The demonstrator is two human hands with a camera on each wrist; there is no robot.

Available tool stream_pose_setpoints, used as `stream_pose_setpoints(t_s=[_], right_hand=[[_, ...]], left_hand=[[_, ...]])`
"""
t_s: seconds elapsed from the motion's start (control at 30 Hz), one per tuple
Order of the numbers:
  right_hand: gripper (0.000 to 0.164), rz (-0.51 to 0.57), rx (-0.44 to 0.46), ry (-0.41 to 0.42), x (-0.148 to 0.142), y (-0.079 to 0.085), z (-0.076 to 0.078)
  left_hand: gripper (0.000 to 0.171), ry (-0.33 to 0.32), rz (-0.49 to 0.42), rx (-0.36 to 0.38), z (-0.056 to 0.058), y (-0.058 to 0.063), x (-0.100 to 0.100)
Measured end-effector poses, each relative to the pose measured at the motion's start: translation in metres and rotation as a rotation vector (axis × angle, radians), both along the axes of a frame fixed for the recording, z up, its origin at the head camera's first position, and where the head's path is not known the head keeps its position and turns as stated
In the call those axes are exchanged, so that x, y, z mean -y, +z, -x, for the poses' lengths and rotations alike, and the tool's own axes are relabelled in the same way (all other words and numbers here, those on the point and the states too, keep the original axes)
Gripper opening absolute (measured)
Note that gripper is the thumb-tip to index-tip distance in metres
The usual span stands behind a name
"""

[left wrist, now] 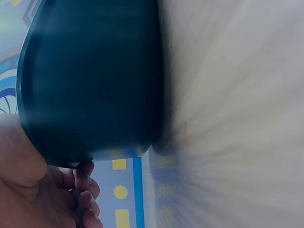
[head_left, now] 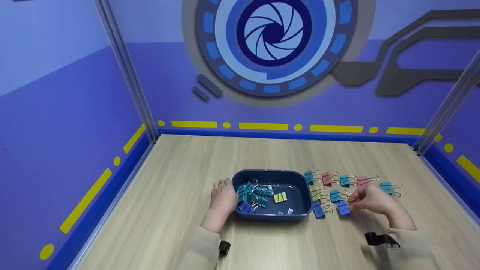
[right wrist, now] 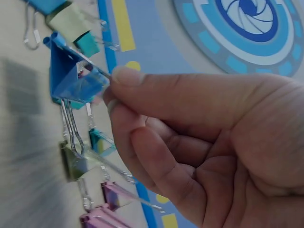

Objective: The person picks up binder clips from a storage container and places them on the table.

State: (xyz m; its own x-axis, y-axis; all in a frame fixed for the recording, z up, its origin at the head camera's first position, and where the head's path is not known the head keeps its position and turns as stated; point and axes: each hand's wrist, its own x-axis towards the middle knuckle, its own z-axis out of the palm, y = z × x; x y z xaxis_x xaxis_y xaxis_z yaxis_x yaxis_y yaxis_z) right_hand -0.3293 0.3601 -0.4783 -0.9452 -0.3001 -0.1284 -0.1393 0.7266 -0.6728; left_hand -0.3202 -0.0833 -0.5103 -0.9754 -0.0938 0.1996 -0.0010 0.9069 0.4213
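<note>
My right hand (head_left: pixel 375 200) pinches a blue binder clip (head_left: pixel 343 208) by one wire handle, between thumb and forefinger. The right wrist view shows this clip (right wrist: pixel 71 73) tilted, its other handle hanging down. At the left end of a dark blue plastic bin (head_left: pixel 272 217), my left hand (head_left: pixel 224 197) holds the rim, fingers outside; the thumb's tip is hidden. Close up, the bin's outer wall (left wrist: pixel 95 85) fills much of the left wrist view. Inside the bin lie several teal binder clips (head_left: pixel 258 197), a blue one (head_left: pixel 245 207) and a yellow one (head_left: pixel 280 197).
Right of the bin, binder clips stand in rows on the wooden table (head_left: pixel 180 168): teal (head_left: pixel 345 181), pink (head_left: pixel 327 179), yellow (head_left: pixel 316 194) and blue (head_left: pixel 318 210). Another teal clip (head_left: pixel 386 187) is at the far right. Purple-blue panels (head_left: pixel 157 82) enclose the back and sides.
</note>
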Motion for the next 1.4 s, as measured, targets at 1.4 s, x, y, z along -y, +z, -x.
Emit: stream_pose_setpoints(t_s=[1.4], right_hand=[[0.022,0.012,-0.421,0.04,0.101,0.01,0.005]], left_hand=[[0.025,0.005,-0.009,0.012,0.0,0.001,0.0]])
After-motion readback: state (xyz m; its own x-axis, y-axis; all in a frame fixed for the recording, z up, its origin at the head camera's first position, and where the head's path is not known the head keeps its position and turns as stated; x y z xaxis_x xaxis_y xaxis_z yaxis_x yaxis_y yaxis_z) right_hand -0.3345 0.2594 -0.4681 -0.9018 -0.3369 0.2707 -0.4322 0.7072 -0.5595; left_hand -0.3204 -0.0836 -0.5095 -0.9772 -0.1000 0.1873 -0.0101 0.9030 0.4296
